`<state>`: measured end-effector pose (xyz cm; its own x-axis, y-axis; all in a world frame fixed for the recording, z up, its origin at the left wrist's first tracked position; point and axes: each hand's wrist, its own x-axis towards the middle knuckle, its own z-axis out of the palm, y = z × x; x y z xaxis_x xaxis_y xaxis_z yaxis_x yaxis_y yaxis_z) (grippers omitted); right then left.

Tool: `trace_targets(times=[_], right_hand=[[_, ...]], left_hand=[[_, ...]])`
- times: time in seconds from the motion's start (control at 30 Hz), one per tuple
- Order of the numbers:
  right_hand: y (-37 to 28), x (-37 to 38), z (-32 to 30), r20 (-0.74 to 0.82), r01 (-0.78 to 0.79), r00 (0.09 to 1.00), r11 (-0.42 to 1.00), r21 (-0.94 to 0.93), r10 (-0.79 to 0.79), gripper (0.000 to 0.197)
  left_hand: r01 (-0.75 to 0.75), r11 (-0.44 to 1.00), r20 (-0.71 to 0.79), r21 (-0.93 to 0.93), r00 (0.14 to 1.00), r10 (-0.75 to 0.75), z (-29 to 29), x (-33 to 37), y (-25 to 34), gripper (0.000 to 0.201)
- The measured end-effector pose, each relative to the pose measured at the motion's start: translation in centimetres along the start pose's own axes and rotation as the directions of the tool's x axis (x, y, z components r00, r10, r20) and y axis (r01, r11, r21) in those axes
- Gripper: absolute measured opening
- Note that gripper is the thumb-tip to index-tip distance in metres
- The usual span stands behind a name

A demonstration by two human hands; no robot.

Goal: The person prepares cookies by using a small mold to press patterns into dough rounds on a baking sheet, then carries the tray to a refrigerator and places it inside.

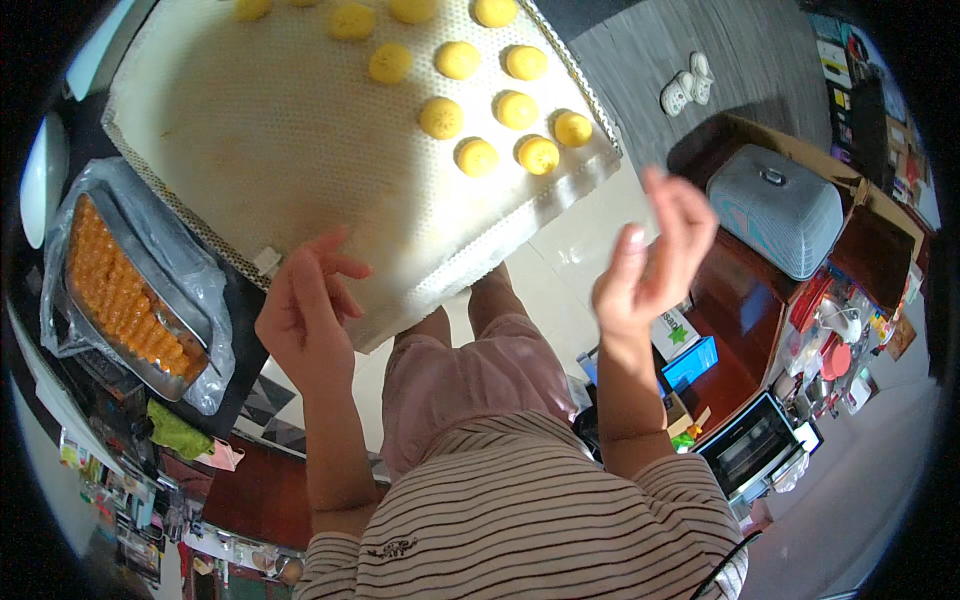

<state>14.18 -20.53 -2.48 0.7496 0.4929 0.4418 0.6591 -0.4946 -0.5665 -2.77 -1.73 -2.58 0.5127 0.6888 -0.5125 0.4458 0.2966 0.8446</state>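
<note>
Several round, yellow, flattened dough pieces (458, 60) lie on the far right part of a large pale mat with a fine mesh texture (260, 130). Over the mat's near left edge hangs my left hand (312, 295), its fingers loosely bent and apart, with nothing seen in them. My right hand (655, 250) is raised beyond the mat's right edge, palm turned up, thumb and curled fingers apart, holding nothing I can see. To the left of my left hand, a metal tray (185, 325) holds rows of shiny orange balls (120, 290).
Clear plastic wrap (215, 300) surrounds the metal tray. A green cloth (178, 430) lies nearer me. On the right, a grey-blue lidded case (775, 210) stands by an open cardboard box (880, 245) on a brown surface. White shoes (688, 85) are on the floor.
</note>
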Motion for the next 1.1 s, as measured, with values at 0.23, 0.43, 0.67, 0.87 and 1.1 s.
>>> trace_targets(times=[0.23,0.43,0.67,0.87,1.1], right_hand=[[-6.5,-1.5,4.9,0.485,-0.040,0.863,0.939,0.341,-0.139,0.030],[-10.2,0.5,4.7,0.553,-0.100,0.825,0.932,0.349,-0.118,0.019],[-8.3,1.6,2.4,0.564,-0.249,0.821,0.945,0.212,0.090,0.013],[-6.9,2.3,1.5,0.468,-0.274,0.866,0.951,0.146,0.178,0.017],[-1.3,10.3,7.0,0.200,0.036,0.979,0.999,0.000,-0.036,0.033]], left_hand=[[-0.286,0.958,-0.209,0.024,0.936,0.284,-2.4,-0.9,-1.5,0.038],[-0.202,0.896,-0.144,0.396,0.950,0.278,-4.5,-2.0,-1.8,0.033],[-0.104,0.693,-0.139,0.714,0.948,0.285,-5.5,0.0,-0.8,0.046],[-0.079,0.590,-0.099,0.803,0.960,0.263,-4.9,2.2,-1.4,0.039],[-0.123,0.605,-0.110,0.786,0.936,0.333,-5.2,1.8,-2.1,0.034]])
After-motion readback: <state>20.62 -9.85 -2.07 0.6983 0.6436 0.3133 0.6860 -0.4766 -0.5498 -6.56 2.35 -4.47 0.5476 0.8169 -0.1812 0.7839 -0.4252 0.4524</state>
